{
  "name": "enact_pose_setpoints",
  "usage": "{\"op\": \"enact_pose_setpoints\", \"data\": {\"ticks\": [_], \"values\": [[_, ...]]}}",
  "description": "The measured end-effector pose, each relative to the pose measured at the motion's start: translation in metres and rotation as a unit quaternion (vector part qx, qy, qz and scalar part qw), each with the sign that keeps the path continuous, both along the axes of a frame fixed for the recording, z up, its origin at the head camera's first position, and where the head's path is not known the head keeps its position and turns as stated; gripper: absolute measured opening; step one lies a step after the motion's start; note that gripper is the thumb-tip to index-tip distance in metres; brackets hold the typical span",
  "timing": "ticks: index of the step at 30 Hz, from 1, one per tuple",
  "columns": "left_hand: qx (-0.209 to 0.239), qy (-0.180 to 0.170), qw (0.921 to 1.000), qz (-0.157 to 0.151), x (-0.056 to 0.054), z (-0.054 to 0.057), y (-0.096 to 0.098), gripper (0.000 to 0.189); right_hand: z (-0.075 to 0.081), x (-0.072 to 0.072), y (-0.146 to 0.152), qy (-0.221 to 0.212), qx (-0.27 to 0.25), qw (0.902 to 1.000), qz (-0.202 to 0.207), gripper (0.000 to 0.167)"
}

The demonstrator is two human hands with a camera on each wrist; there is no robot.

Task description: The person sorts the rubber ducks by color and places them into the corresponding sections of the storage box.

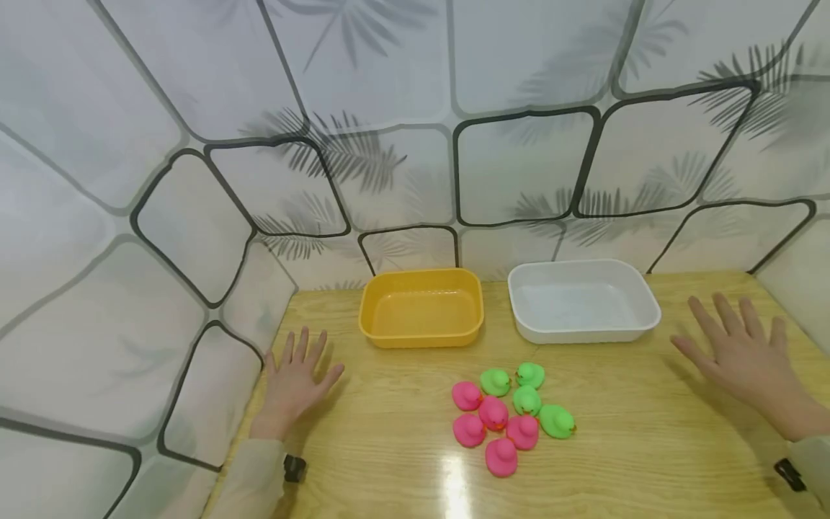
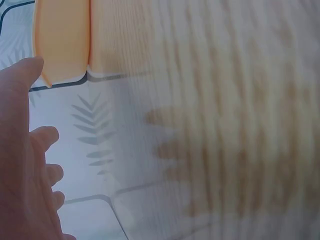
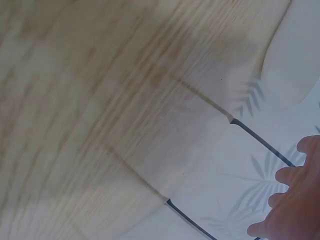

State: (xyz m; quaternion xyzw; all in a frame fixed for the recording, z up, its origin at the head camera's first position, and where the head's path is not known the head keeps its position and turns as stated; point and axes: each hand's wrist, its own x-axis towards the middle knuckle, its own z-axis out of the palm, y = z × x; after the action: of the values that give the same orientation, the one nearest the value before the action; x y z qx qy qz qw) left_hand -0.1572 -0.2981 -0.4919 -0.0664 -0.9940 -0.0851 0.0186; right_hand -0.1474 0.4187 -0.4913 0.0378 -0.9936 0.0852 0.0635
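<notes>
My left hand [image 1: 295, 386] is spread above the left side of the wooden table, fingers straight and holding nothing. On the far right my right hand [image 1: 746, 353] also has its fingers spread, with nothing in it. Between them lies a loose cluster of small toy ducks: several pink ducks [image 1: 502, 457] nearer the front and several green ducks [image 1: 557, 421] behind and to the right. Past the left hand stands a yellow tray [image 1: 421, 341]; in the left wrist view its wall [image 2: 62, 40] shows beyond the thumb. A white tray [image 1: 586, 336] sits beside the right hand.
Both trays stand at the back of the table [image 1: 376, 447], close to the wall [image 1: 519, 166], which has a stone-and-leaf pattern. Another patterned wall [image 1: 97, 324] runs along the left edge. A black band [image 1: 295, 468] shows at the left wrist.
</notes>
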Motion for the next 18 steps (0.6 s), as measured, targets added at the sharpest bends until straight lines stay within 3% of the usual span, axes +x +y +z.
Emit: {"op": "enact_pose_setpoints", "data": {"ticks": [5,9,13,18], "values": [[-0.005,-0.004,1.0000,-0.002,0.001,0.003,0.001,0.086,0.004,-0.002,-0.005,0.016,-0.009,0.9996,0.021,0.088],[0.001,0.003,1.0000,-0.003,0.002,0.004,0.003,0.087,0.008,-0.008,-0.012,0.054,-0.041,0.9956,0.065,0.081],[0.028,0.027,0.9992,-0.008,0.004,0.003,0.007,0.082,0.015,-0.017,-0.022,0.085,-0.099,0.9847,0.115,0.072],[0.087,0.069,0.9933,-0.033,0.007,0.000,0.016,0.063,0.029,-0.029,-0.042,0.088,-0.148,0.9751,0.140,0.057]]}}
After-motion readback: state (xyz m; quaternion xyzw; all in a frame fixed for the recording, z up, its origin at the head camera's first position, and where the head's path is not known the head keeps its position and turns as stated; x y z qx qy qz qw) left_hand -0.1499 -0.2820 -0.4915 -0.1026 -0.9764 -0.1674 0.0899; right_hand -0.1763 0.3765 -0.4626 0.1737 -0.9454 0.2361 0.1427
